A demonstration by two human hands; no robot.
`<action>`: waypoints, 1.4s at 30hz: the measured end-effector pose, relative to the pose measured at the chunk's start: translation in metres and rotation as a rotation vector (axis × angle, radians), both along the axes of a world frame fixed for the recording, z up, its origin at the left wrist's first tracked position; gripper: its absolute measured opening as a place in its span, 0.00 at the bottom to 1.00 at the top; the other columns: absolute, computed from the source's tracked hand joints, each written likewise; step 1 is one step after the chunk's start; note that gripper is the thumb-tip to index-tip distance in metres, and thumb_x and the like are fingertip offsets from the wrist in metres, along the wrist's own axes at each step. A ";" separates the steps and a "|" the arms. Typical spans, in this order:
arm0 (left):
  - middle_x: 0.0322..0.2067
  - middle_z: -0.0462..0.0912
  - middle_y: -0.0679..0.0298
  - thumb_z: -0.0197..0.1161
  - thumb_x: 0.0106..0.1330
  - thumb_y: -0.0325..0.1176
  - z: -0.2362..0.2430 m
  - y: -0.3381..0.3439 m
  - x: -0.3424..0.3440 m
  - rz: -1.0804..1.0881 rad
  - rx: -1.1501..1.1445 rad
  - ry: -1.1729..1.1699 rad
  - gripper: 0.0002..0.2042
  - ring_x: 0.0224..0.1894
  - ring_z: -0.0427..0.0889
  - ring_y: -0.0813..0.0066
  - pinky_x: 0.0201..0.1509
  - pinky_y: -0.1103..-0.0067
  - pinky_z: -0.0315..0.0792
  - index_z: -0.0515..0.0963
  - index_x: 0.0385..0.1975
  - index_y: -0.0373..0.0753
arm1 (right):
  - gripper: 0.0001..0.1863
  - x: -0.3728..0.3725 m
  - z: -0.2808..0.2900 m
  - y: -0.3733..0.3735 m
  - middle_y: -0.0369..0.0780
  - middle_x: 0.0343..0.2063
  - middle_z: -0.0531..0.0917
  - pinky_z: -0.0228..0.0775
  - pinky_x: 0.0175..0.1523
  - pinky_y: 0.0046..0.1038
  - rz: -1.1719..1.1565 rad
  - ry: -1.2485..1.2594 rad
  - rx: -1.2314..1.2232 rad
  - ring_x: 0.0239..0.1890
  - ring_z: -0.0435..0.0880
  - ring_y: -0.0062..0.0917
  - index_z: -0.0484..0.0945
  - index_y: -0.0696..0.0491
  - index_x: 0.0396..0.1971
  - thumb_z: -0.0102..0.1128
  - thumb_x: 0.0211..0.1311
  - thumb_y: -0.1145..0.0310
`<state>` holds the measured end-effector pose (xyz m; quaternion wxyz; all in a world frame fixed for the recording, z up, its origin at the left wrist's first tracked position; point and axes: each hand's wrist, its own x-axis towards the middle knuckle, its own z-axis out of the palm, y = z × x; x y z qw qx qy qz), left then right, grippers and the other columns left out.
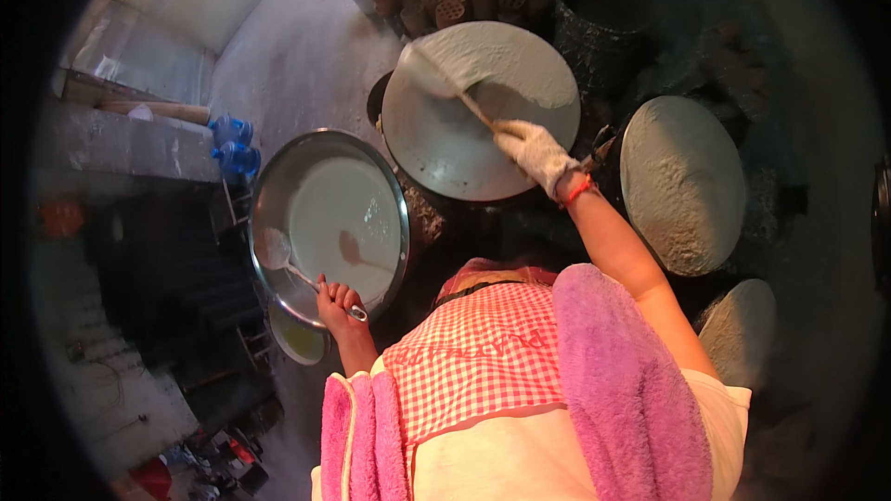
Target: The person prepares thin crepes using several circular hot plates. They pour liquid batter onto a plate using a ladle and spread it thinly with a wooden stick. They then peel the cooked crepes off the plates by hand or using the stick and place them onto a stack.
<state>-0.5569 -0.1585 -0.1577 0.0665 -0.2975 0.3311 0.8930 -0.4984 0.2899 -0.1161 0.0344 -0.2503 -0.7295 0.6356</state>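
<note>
My left hand (342, 304) is closed around the handle of a metal ladle (274, 249), whose bowl hangs over the left side of a wide steel basin (406, 223). White batter (329, 190) fills the basin, and a dark shadow falls on it. Farther off, my right hand (536, 153), in a pale work glove, grips the thin handle of a spreader (475, 109). The spreader's head is blurred at the upper left of a large round griddle (436, 167). Pale batter (520, 48) covers the griddle's far part; its near part looks bare and shiny.
Two more round griddles with a pale layer, one large (682, 186) and one partly hidden (742, 329), stand at the right. Beyond the middle griddle are perforated coal briquettes (452, 9) and a dark bucket (599, 28). Blue water bottles (234, 147) stand left; a greenish bowl (299, 343) sits below the basin.
</note>
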 end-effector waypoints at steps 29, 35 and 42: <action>0.21 0.60 0.73 0.48 0.78 0.37 0.011 -0.005 -0.056 -0.089 -0.016 -0.092 0.12 0.16 0.56 0.86 0.14 0.86 0.54 0.72 0.55 0.42 | 0.21 0.002 0.005 0.122 0.41 0.48 0.85 0.74 0.57 0.27 0.103 -0.047 0.301 0.50 0.83 0.27 0.79 0.59 0.55 0.56 0.59 0.80; 0.23 0.64 0.73 0.47 0.79 0.41 0.021 0.039 -0.075 -0.461 -0.395 0.002 0.17 0.15 0.57 0.87 0.14 0.87 0.53 0.67 0.63 0.47 | 0.20 -0.034 0.020 0.077 0.43 0.47 0.86 0.76 0.50 0.25 0.307 -0.199 0.276 0.44 0.85 0.26 0.80 0.54 0.54 0.59 0.61 0.75; 0.33 0.74 0.69 0.61 0.70 0.26 0.035 0.054 -0.042 -0.768 -1.183 0.666 0.26 0.27 0.68 0.84 0.30 0.85 0.65 0.69 0.68 0.46 | 0.22 0.048 0.027 0.101 0.40 0.47 0.86 0.80 0.43 0.22 -0.179 -0.190 0.043 0.37 0.85 0.20 0.78 0.57 0.57 0.59 0.61 0.75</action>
